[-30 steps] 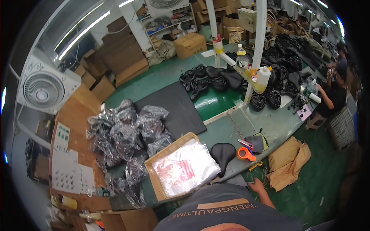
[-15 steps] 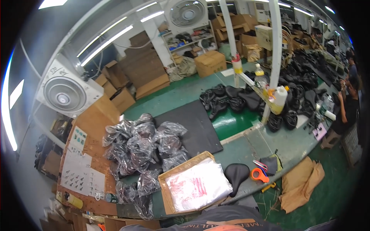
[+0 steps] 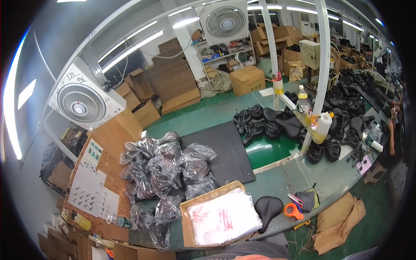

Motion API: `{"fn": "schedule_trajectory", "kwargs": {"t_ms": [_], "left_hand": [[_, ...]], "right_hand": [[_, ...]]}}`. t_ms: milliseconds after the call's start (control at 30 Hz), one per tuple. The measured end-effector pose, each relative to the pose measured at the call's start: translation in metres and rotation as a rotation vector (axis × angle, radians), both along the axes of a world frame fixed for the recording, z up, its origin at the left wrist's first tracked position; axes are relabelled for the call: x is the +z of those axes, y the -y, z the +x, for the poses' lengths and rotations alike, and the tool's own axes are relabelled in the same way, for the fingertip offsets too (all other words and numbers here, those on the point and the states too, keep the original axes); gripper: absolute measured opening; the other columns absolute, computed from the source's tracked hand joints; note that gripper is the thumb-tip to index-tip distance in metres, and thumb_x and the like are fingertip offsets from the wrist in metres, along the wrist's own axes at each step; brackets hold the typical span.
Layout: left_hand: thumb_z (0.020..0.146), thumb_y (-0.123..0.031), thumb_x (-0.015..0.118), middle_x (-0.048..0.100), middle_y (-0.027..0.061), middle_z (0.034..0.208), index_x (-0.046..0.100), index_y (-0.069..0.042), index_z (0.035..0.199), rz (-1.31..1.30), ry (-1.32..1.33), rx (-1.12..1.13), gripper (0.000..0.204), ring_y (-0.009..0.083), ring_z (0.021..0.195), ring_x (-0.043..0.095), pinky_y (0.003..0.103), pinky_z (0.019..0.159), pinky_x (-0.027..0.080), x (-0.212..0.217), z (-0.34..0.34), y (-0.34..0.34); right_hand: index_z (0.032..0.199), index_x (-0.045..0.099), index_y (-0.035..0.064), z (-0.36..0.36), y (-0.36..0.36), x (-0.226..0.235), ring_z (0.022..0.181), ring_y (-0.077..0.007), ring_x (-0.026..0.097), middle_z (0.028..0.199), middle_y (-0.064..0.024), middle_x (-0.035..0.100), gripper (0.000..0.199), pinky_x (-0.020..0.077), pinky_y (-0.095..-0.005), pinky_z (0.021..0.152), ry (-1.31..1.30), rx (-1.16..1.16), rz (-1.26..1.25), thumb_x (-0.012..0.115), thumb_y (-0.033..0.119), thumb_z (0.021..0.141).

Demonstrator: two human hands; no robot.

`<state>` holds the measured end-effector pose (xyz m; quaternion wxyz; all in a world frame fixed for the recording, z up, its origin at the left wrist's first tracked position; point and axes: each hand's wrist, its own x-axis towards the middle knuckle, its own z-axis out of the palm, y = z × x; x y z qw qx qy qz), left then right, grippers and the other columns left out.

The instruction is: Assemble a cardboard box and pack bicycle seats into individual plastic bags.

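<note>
Left wall fan (image 3: 80, 100): white square housing, mounted high at the left, above the wooden board.
Wooden board (image 3: 113, 143): leans at the left end of the counter, white sheets with small dark pictures pinned to its lower part.
Bagged saddles (image 3: 161, 169): heap of black bicycle saddles in clear plastic bags, on the counter just left of the black mat, some spilling toward the near edge.
Black mat (image 3: 225, 151): flat on the green counter (image 3: 277, 182), touching the heap on its left side.
Cardboard tray (image 3: 186, 216): shallow open box at the near edge, holding a stack of clear bags with red print (image 3: 223, 216).
Bare saddle (image 3: 267, 207): black, unbagged, lying just right of the tray, nose toward the near edge.
Orange tape dispenser (image 3: 294, 211): just right of the bare saddle, beside a red-handled tool.
Loose saddles (image 3: 268, 121): black cluster farther back, behind the white post (image 3: 323, 65).
Bottles (image 3: 321, 125): yellowish liquid, standing at the post's foot.
Co-worker (image 3: 392, 134): stands at the far right edge, partly cut off.
Hands: neither the left hand nor the right hand appears; their grip cannot be told. Only a strip of the person's clothing shows at the bottom edge, nearest the tray and bare saddle.
</note>
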<state>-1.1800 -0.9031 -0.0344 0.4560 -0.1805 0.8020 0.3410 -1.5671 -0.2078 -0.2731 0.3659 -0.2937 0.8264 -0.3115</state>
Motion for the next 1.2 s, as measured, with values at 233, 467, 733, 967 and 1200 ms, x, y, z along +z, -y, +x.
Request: {"fn": "schedule_trajectory", "kwargs": {"t_ms": [233, 467, 733, 967, 1200], "left_hand": [[0.098, -0.026, 0.063, 0.075, 0.0227, 0.118, 0.076, 0.0, 0.116, -0.008, 0.003, -0.049, 0.035, 0.0336, 0.114, 0.072, 0.046, 0.098, 0.055, -0.06, 0.01, -0.037], [0.097, -0.026, 0.064, 0.076, 0.0233, 0.117, 0.076, 0.0, 0.115, -0.062, -0.03, -0.073, 0.035, 0.0343, 0.112, 0.072, 0.046, 0.097, 0.056, -0.09, 0.026, -0.071], [0.095, -0.027, 0.065, 0.076, 0.0239, 0.116, 0.077, 0.0, 0.114, -0.172, -0.067, -0.146, 0.035, 0.0351, 0.111, 0.073, 0.047, 0.096, 0.056, -0.09, 0.013, -0.09], [0.094, -0.027, 0.067, 0.076, 0.0244, 0.115, 0.077, 0.0, 0.114, -0.258, -0.087, -0.267, 0.035, 0.0358, 0.11, 0.073, 0.047, 0.094, 0.057, -0.088, -0.01, -0.106], [0.092, -0.027, 0.068, 0.076, 0.025, 0.114, 0.077, 0.0, 0.113, -0.301, -0.153, -0.308, 0.035, 0.0365, 0.108, 0.074, 0.048, 0.093, 0.057, -0.107, -0.015, -0.152]], "right_hand": [[0.116, 0.073, -0.0013, 0.032, -0.033, 0.002, 0.104, -0.038, 0.074, 0.114, -0.0265, 0.074, 0.046, 0.0576, -0.0476, 0.088, 0.112, -0.021, 0.0, 0.078, 0.031, 0.083], [0.116, 0.073, -0.001, 0.045, -0.042, 0.007, 0.102, -0.0376, 0.074, 0.113, -0.026, 0.075, 0.045, 0.0575, -0.0473, 0.087, 0.188, -0.022, -0.045, 0.078, 0.03, 0.083], [0.115, 0.073, -0.0005, 0.063, -0.04, 0.004, 0.101, -0.037, 0.074, 0.111, -0.0255, 0.075, 0.043, 0.0573, -0.047, 0.085, 0.276, -0.065, -0.15, 0.078, 0.029, 0.083], [0.114, 0.073, -0.0002, 0.103, -0.057, -0.005, 0.1, -0.0365, 0.074, 0.11, -0.0251, 0.075, 0.042, 0.0572, -0.0467, 0.084, 0.366, -0.16, -0.248, 0.077, 0.028, 0.083], [0.113, 0.074, 0.0002, 0.109, -0.1, -0.008, 0.099, -0.036, 0.074, 0.109, -0.0246, 0.075, 0.041, 0.0571, -0.0465, 0.083, 0.412, -0.191, -0.289, 0.077, 0.027, 0.083]]}}
